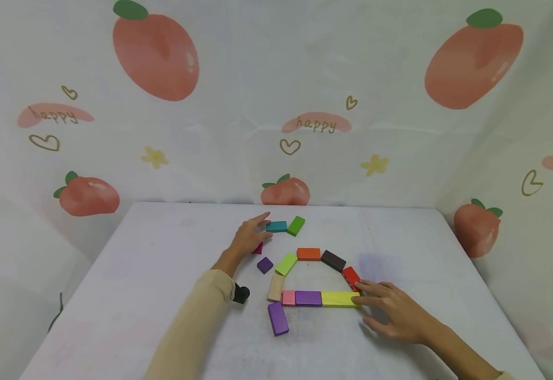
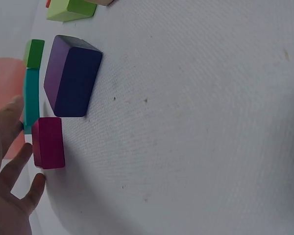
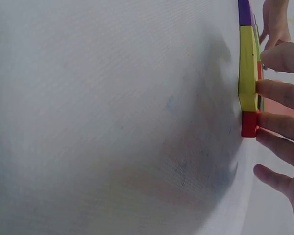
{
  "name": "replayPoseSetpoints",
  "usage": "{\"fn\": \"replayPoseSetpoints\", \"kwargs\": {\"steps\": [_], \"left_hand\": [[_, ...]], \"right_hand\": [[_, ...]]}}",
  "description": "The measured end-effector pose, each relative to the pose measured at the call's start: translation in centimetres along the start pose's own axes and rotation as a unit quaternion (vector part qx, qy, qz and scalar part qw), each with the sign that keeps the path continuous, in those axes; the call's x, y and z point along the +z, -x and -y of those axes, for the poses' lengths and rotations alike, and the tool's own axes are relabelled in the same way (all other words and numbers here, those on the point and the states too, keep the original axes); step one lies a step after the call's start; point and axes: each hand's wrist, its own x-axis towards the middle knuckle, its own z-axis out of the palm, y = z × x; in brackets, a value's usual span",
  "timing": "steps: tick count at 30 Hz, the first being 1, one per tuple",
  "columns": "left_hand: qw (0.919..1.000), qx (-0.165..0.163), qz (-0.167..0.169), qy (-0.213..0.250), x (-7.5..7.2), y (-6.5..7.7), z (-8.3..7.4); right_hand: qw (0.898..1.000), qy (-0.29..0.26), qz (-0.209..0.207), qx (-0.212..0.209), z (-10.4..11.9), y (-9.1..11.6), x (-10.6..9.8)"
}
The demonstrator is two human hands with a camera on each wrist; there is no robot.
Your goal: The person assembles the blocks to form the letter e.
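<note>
My left hand [image 1: 248, 237] reaches to the back, its spread fingers around the left end of a teal block [image 1: 276, 227]. A green block [image 1: 296, 226] lies against that block's right end. Partly hidden under the hand is a magenta block [image 2: 50, 143], and a small dark purple block [image 1: 265, 265] lies nearer. At the right, the extended fingers of my right hand [image 1: 395, 311] touch the right end of a long yellow block [image 1: 340, 299] and a red block [image 1: 351, 278]. A purple block [image 1: 308, 298] and a pink block [image 1: 288, 298] continue the yellow one's row leftward.
Above that row, a dark brown block [image 1: 333, 260], an orange block [image 1: 308, 254], a lime block [image 1: 286, 264] and a tan block [image 1: 276, 286] form an arch with the red one. Another purple block [image 1: 278, 319] slants below its left corner. Behind the white table [image 1: 129, 295] hangs a fruit-printed cloth [image 1: 238, 63].
</note>
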Motion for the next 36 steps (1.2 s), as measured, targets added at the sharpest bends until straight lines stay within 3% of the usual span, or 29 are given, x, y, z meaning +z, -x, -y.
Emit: {"fn": "replayPoseSetpoints", "kwargs": {"steps": [8,14,22,36], "left_hand": [[0.9988,-0.014,-0.046,0.01,0.05,0.14,0.04],[0.998,-0.023,-0.059,0.004,0.16,-0.02,-0.09],[0.9984,-0.012,-0.052,0.017,0.36,-0.5,-0.21],[0.9994,0.005,-0.027,0.021,-0.28,0.03,0.4]], "right_hand": [[1.0,-0.001,-0.008,-0.007,-0.14,0.02,0.17],[1.0,-0.002,-0.006,-0.003,-0.09,0.01,0.27],[1.0,0.0,-0.003,0.004,-0.04,-0.02,0.26],[1.0,0.003,-0.005,-0.002,0.02,0.05,0.14]]}}
